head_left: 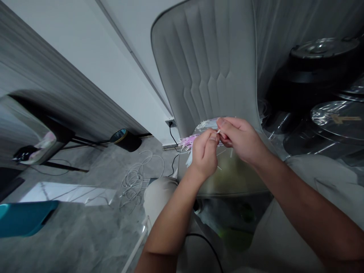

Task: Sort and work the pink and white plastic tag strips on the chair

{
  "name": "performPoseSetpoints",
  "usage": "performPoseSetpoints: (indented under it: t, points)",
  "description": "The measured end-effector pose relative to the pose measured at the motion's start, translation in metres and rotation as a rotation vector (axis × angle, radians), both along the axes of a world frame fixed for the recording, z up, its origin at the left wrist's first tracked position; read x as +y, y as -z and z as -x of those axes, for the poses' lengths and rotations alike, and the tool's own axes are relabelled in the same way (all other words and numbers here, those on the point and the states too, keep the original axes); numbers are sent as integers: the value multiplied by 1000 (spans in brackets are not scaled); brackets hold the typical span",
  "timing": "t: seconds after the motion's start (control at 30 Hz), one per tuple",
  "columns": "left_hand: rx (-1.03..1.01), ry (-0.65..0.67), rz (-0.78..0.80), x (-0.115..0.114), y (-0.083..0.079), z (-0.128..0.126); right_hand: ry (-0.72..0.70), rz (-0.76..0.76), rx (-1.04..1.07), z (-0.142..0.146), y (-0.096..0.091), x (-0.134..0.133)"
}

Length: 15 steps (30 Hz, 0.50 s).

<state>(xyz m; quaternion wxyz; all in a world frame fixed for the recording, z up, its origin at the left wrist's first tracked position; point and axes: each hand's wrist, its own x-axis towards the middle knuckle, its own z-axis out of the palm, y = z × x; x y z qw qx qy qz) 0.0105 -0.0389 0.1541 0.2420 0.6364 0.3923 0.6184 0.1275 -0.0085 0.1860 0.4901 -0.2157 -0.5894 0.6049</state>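
Over the seat of a grey chair, my left hand and my right hand meet, fingers closed in a pinch. Between their fingertips shows the end of a thin white strip; its rest is hidden by the fingers. Just behind the hands lies a bundle of thin white strips. A bundle of pink and purple strips pokes out to the left of my left hand. A few loose thin pieces lie on the seat below the hands. What the strips are made of, I cannot tell.
Coiled pale cable lies on the grey floor left of the chair. Behind it stand a black bin and a wall socket with a plug. Round film-wrapped items are stacked at right. A teal object is at lower left.
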Motion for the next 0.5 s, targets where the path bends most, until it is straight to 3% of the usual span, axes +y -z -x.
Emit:
performPoseSetpoints:
  t: [0.5]
  points:
    - [103, -34, 63, 1, -1, 1, 21, -31, -122, -3, -4, 2]
